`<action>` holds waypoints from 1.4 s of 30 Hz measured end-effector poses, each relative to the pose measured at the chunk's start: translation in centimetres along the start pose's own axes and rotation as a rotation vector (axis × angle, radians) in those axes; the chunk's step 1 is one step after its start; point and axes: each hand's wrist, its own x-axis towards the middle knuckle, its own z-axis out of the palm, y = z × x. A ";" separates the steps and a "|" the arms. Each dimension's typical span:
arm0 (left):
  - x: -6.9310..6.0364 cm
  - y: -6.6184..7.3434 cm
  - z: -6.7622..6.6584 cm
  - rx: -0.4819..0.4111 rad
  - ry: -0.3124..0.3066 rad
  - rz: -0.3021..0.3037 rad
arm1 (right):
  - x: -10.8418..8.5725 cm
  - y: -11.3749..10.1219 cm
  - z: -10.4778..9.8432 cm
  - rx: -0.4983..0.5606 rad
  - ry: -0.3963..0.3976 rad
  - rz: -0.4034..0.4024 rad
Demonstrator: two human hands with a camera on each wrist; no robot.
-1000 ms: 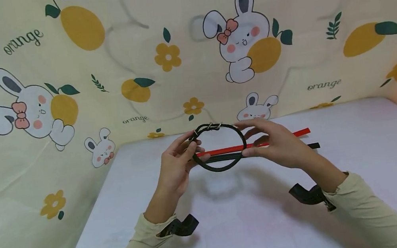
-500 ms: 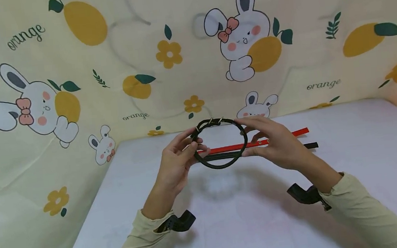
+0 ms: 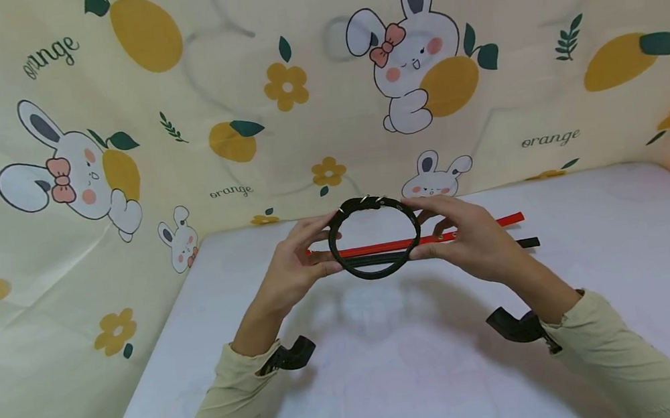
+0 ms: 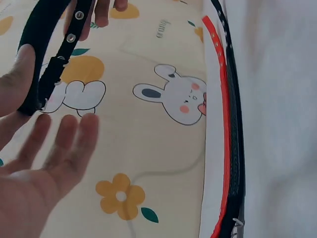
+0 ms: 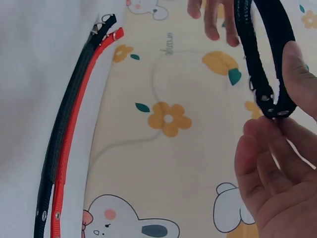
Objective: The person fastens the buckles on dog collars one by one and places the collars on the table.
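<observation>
A black strap (image 3: 375, 274) closed into a ring, with metal fittings at its top, is held up between both hands. The left hand (image 3: 289, 267) pinches its left side between thumb and index finger; in the left wrist view the other fingers of that hand (image 4: 44, 173) stand apart from the strap (image 4: 29, 74). On the opposite side, the right hand (image 3: 468, 240) grips the ring with thumb and fingertips. Metal eyelets and a buckle show on the strap (image 5: 282, 44) in the right wrist view, beside the right thumb and fingers (image 5: 277, 168).
Behind the ring, a red strap (image 3: 510, 219) and a black strap (image 3: 528, 243) lie side by side on the white table (image 3: 386, 365), near its back edge. A cream cloth (image 3: 293, 24) printed with rabbits, oranges and flowers hangs behind and to the left.
The ring has risen slightly and turned so its buckle part sits more centrally at the top. The left fingers have shifted from around its upper left to its left side; the right hand keeps its grip.
</observation>
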 end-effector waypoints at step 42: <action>-2.6 -6.2 -4.4 0.471 -0.046 -0.367 | 2.7 2.0 8.7 -0.034 -0.359 0.267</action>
